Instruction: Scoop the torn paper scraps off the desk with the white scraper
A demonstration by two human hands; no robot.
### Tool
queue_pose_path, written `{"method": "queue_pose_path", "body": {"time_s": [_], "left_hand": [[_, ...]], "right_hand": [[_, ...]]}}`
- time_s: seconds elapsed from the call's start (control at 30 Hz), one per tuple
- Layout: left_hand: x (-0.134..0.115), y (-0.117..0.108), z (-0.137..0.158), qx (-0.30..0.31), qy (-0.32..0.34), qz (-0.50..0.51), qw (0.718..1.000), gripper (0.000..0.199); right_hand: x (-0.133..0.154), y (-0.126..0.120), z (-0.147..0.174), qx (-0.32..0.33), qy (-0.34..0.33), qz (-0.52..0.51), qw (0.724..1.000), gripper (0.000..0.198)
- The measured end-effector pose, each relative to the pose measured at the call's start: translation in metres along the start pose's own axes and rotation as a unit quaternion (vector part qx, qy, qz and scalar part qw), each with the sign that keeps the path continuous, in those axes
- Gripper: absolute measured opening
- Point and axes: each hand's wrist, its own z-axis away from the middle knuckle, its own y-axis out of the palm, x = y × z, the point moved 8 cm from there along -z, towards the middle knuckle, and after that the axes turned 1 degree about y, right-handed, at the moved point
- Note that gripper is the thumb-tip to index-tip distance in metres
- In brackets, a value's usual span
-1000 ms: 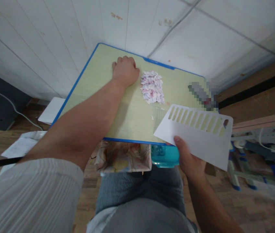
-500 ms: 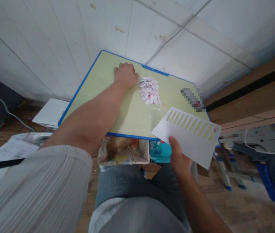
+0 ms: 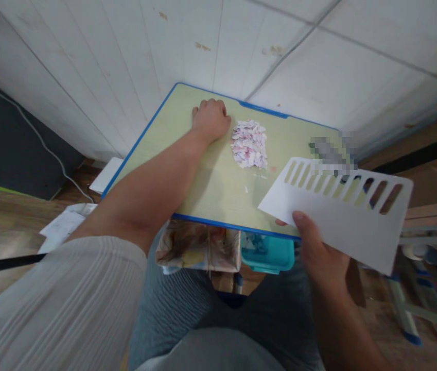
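My right hand [image 3: 320, 252] grips a flat white slotted sheet [image 3: 337, 219] by its near edge, thumb on top. A row of long slots runs along the sheet's far side, tilted above the table's right front corner. On the yellow-green tabletop [image 3: 218, 193], my left hand [image 3: 211, 121] rests towards the far edge with its fingers curled in. Whatever may be under those fingers is hidden. Just right of that hand lies a pile of small whitish-pink paper-like pieces [image 3: 249, 144], heaped in a rough block.
A blurred-out object [image 3: 328, 149] lies at the table's right side. Under the front edge are a cloth-lined box [image 3: 198, 247] and a turquoise container [image 3: 268, 255]. The white wall [image 3: 187, 46] stands behind the table. Papers [image 3: 66, 221] lie at the lower left.
The camera view has shifted, so the table sits further right in the picture. My right hand has moved the slotted sheet rightward. The left hand stays in place on the table.
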Motion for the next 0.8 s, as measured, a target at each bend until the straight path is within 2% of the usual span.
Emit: {"method": "queue_pose_path", "body": {"time_s": [0.03, 0.17, 0.3, 0.4, 0.57, 0.7, 0.8], "left_hand": [[0.0, -0.002, 0.0, -0.006, 0.002, -0.004, 1.0, 0.03], [0.002, -0.007, 0.003, -0.017, 0.005, -0.018, 1.0, 0.031], [0.003, -0.009, 0.005, -0.025, 0.007, -0.036, 0.999, 0.033], [0.003, -0.009, 0.006, -0.019, 0.005, -0.044, 0.999, 0.035], [0.003, -0.009, 0.004, -0.019, 0.007, -0.041, 0.999, 0.04], [0.002, -0.01, 0.002, -0.025, 0.011, -0.042, 0.999, 0.041], [0.002, -0.009, 0.002, -0.02, 0.006, -0.041, 0.999, 0.042]], "right_hand": [[0.005, -0.002, -0.015, -0.009, -0.01, 0.013, 1.0, 0.03], [0.009, 0.011, -0.076, 0.058, -0.036, 0.0, 0.998, 0.034], [-0.015, 0.021, -0.112, 0.044, 0.046, -0.049, 0.997, 0.029], [-0.023, 0.036, -0.121, 0.06, 0.075, -0.083, 0.992, 0.032], [-0.029, 0.048, -0.129, 0.063, 0.082, -0.081, 0.991, 0.042], [-0.029, 0.045, -0.127, 0.068, 0.07, -0.056, 0.994, 0.037], [-0.022, 0.037, -0.113, 0.079, 0.051, -0.035, 0.995, 0.033]]}}
